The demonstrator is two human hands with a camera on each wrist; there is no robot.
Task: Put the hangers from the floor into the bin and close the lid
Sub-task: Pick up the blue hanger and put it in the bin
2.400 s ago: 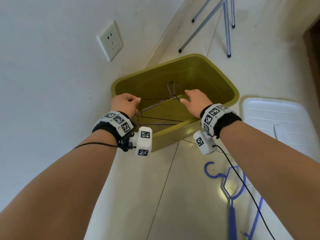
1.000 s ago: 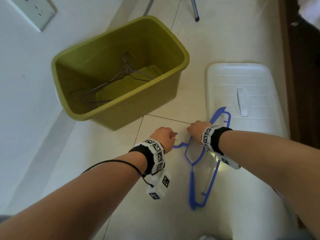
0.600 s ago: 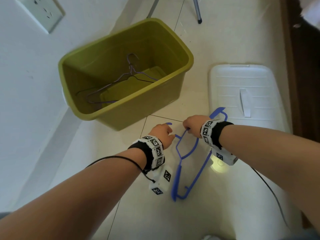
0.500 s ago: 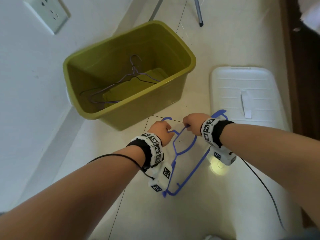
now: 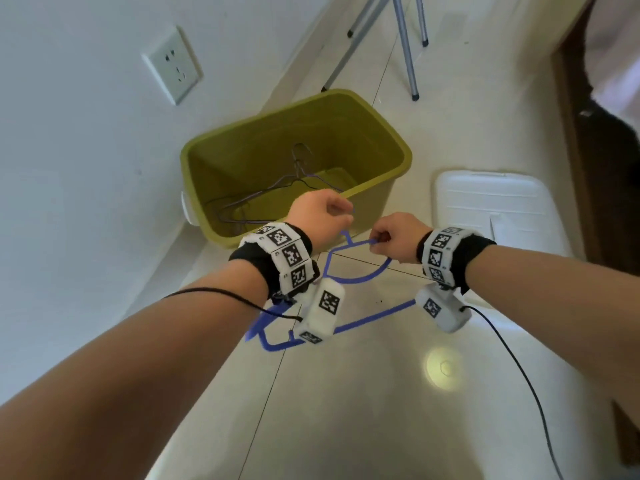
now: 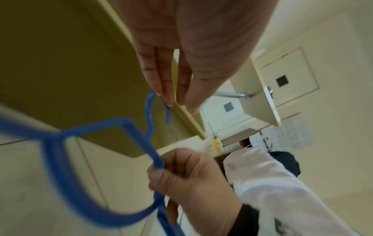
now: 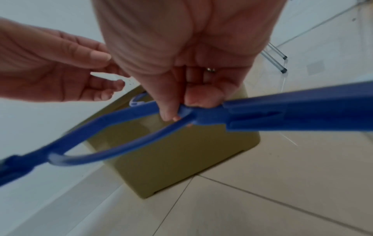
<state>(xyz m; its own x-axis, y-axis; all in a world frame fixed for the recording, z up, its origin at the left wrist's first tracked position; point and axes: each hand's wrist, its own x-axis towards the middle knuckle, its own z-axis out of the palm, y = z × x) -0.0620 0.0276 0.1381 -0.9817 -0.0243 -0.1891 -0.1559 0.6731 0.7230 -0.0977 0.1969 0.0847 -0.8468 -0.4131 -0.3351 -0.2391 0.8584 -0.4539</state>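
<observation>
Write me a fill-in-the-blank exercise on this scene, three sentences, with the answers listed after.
1. Both hands hold a ____ plastic hanger above the floor.
2. A thin wire hanger already lies inside the ____ bin.
3. The white lid lies on the floor, so the bin is ____.

Answers: blue; olive-green; open

1. The left hand [image 6: 181, 47] reaches down from 12 o'clock, and its fingertips [image 6: 167, 95] pinch the hook of the blue hanger [image 6: 60, 159].
2. At 5 o'clock, the right hand [image 6: 191, 183] grips the hanger's shoulder.
3. The olive bin [image 6: 60, 63] fills the 10 o'clock side, behind the hanger.
</observation>
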